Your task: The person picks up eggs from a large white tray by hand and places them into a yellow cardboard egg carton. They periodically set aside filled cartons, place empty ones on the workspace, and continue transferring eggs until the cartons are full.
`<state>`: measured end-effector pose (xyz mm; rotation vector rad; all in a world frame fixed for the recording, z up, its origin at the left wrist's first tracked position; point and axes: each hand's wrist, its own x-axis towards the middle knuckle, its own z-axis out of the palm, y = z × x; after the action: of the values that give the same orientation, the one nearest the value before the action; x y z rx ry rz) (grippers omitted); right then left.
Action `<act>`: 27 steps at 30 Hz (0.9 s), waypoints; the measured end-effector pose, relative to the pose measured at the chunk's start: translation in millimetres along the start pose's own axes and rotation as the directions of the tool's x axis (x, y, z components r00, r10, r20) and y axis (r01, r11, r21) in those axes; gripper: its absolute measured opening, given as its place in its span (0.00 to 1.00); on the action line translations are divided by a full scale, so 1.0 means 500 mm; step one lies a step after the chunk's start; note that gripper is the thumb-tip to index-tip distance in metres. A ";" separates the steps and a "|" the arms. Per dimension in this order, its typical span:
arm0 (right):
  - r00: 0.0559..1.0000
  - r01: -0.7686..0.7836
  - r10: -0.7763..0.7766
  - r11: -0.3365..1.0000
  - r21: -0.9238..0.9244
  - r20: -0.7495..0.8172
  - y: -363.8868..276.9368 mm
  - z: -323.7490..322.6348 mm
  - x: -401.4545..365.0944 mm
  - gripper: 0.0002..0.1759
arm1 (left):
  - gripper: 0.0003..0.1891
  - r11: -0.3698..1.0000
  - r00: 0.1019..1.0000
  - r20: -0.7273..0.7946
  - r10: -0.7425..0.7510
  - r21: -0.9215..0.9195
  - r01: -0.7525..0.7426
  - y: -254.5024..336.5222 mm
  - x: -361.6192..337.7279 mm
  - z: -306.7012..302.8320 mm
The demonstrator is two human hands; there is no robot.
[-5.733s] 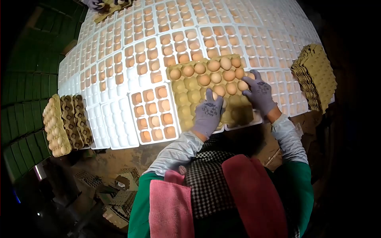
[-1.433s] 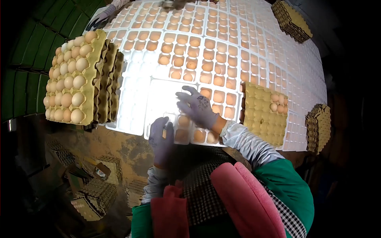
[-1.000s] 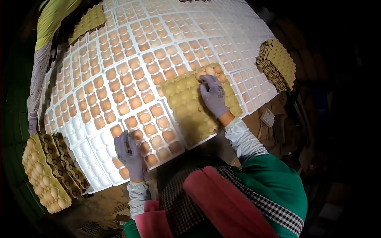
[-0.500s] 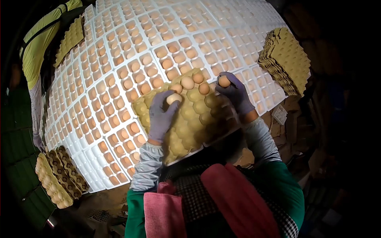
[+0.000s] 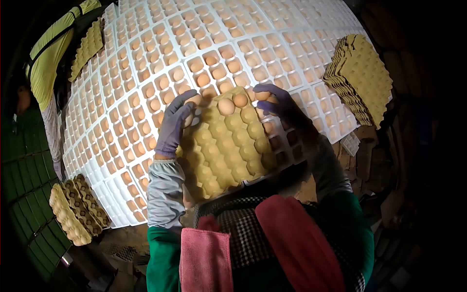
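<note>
Our gloved left hand [image 5: 174, 127] curls round an egg [image 5: 196, 100] at the far-left corner of the moulded-pulp egg tray [image 5: 226, 153]; a second egg seems tucked lower against the thumb. Our gloved right hand [image 5: 286, 108], just beyond the tray's right edge, looks closed on a brown egg [image 5: 261, 95], though shadow keeps us from telling how many it holds. The pulp tray lies between our forearms, most of its cups bare, with a pale egg [image 5: 226, 106] and a darker egg [image 5: 241, 100] sitting between our hands at its far end.

If the left hand does carry two eggs, we judge that they could knock together and crack, or one could slip past the smooth glove. The right hand hangs over filled cells of the white plastic trays [image 5: 108, 195], so a loosened grip could drop shell onto shell. Bringing both hands inward at once might jostle the two loose-sitting eggs between them. Our right sleeve [image 5: 331, 160] darkens the cells below, and misjudged depth there could cause a bump.
</note>
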<state>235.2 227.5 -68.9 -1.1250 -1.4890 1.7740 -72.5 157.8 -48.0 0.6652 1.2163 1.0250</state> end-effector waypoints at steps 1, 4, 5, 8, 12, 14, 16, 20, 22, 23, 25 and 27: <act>1.000 -0.004 0.004 1.000 -0.001 -0.001 0.001 0.018 0.006 0.22 | 0.17 0.985 0.999 0.045 -0.015 0.172 0.008 0.009 0.023 0.007; 0.925 0.275 -0.347 0.340 -0.899 0.152 -0.010 0.075 0.043 0.31 | 0.29 0.095 0.950 0.194 0.244 0.970 -0.222 -0.011 0.051 0.129; 0.906 0.274 -0.388 0.234 -0.933 0.168 0.008 0.084 0.052 0.29 | 0.28 -0.020 0.934 0.219 0.283 0.975 -0.222 -0.044 0.060 0.156; 0.883 0.324 -0.392 0.110 -0.940 0.259 0.061 0.068 0.081 0.30 | 0.11 -0.111 0.887 0.236 0.397 0.972 -0.208 -0.116 0.103 0.165; 0.967 0.195 -0.218 0.291 -0.936 0.133 0.010 0.062 0.074 0.26 | 0.20 0.403 0.913 0.113 0.391 0.871 -0.280 -0.065 0.041 0.097; 0.977 0.127 -0.212 0.635 -0.762 -0.013 0.044 0.013 0.066 0.25 | 0.19 0.480 0.840 0.079 0.536 0.790 -0.381 -0.076 -0.020 0.012; 0.978 0.089 -0.179 0.825 -0.558 -0.110 0.054 0.039 0.056 0.25 | 0.18 0.618 0.780 -0.093 0.619 0.671 -0.410 -0.076 -0.126 -0.083; 0.999 0.025 -0.012 0.918 -0.395 0.036 -0.003 0.301 0.010 0.22 | 0.21 0.833 0.623 -0.637 0.455 0.551 -0.046 -0.089 -0.429 -0.297; 0.924 0.333 -0.175 0.807 -0.487 0.341 -0.012 0.485 0.004 0.23 | 0.22 0.788 0.476 -0.766 0.431 0.577 0.214 -0.137 -0.525 -0.402; 0.876 0.390 -0.179 0.809 -0.440 0.448 -0.030 0.586 0.003 0.23 | 0.24 0.770 0.462 -0.794 0.394 0.560 0.306 -0.133 -0.558 -0.436; 0.802 0.495 -0.181 0.735 -0.463 0.570 -0.018 0.751 0.016 0.25 | 0.24 0.635 0.482 -0.803 0.351 0.583 0.508 -0.187 -0.571 -0.522; 0.772 0.567 -0.239 0.678 -0.468 0.589 0.032 0.895 0.045 0.27 | 0.22 0.635 0.531 -0.777 0.337 0.604 0.482 -0.178 -0.591 -0.554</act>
<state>-161.7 18.6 -76.0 -0.4980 -2.5492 1.2863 -320.1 -174.0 -67.5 0.7462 2.6888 0.6603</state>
